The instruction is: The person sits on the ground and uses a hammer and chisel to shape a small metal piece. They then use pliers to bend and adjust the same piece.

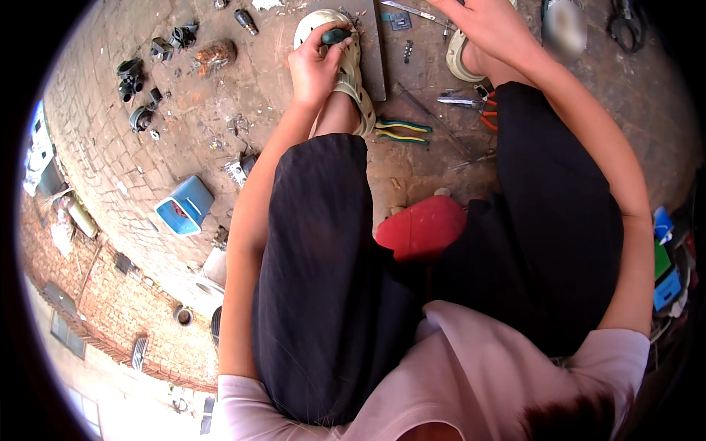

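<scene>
My left hand (315,70) is closed round a short, rounded dark green handle (336,35), like a screwdriver's, above my left clog (323,20). Whatever the handle joins to is hidden. My right hand (489,26) reaches over my right foot at the top edge, its fingers partly cut off by the frame, so its grip does not show. Just left of it lies a long thin metal blade-like tool (418,12). A dark flat metal plate (373,55) lies beside my left clog. Green-and-yellow-handled pliers (403,131) and orange-handled pliers (471,103) rest on the ground.
Several dark machine parts (131,79) lie scattered at the left, near a rusty cylinder (215,56). A blue bin (185,206) lies farther down. Between my legs is a red seat-like object (421,228). Black-handled scissors (626,26) lie far right. A thin rod (430,117) crosses the ground.
</scene>
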The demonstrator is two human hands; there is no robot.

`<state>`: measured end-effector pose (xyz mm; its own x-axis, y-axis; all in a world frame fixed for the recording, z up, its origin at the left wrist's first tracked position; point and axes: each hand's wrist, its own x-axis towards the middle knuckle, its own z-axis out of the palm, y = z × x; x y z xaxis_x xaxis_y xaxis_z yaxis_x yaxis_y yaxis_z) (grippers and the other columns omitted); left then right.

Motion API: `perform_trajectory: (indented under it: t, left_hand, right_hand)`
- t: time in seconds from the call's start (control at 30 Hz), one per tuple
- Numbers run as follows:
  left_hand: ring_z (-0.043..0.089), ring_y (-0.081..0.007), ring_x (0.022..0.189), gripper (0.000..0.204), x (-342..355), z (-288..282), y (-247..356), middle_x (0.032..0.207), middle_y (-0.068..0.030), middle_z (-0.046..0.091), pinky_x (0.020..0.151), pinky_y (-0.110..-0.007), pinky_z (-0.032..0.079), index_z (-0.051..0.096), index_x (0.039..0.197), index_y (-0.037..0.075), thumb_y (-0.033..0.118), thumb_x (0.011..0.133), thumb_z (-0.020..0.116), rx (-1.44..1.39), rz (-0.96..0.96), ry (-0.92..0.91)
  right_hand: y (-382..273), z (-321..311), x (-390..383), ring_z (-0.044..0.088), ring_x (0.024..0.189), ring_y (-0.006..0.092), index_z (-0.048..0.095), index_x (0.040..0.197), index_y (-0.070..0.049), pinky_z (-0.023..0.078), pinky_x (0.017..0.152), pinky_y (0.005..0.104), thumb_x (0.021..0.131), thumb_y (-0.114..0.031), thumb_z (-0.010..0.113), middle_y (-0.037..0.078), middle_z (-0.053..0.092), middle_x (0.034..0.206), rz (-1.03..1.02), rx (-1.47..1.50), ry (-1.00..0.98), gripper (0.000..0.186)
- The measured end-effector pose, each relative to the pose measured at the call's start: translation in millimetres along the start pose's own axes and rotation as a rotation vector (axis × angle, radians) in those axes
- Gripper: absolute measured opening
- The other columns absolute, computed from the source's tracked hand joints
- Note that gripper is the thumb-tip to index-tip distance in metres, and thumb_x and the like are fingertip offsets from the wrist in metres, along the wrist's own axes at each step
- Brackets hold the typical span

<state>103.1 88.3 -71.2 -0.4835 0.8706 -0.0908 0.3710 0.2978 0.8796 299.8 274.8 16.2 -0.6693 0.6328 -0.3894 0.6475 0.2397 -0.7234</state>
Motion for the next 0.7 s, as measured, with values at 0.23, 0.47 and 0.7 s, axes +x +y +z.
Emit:
perform_trajectory:
  t: [0.23,0.47,0.7]
  left_hand:
    - [0.073,-0.0182,0.086,0.025,-4,-1,7,0.096,-0.0076,0.075,0.078,-0.029,0.055,0.07,0.109,0.011,0.008,0.084,0.074,0.107,0.042,0.03]
    - [0.073,-0.0212,0.086,0.025,-2,3,0,0.094,-0.0091,0.074,0.078,-0.03,0.055,0.069,0.108,0.011,0.01,0.083,0.075,0.112,0.085,0.066]
    - [0.072,-0.0216,0.082,0.026,-2,2,-8,0.094,-0.0094,0.074,0.076,-0.03,0.055,0.069,0.108,0.012,0.01,0.083,0.075,0.094,0.076,0.056]
  right_hand:
    - [14,8,7,0.065,0.068,0.0407,0.068,0.077,0.002,0.049,0.065,0.0464,0.096,-0.051,0.051,0.023,0.064,0.068,-0.043,-0.112,-0.009,0.058]
    - [78,38,23,0.066,0.076,0.0382,0.067,0.078,0.001,0.052,0.069,0.0463,0.092,-0.044,0.059,0.021,0.067,0.075,-0.014,-0.674,-0.2,0.047]
    - [76,73,24,0.069,0.076,0.033,0.069,0.082,-0.002,0.054,0.064,0.0431,0.089,-0.042,0.065,0.013,0.069,0.076,-0.461,-0.923,-0.174,0.041]
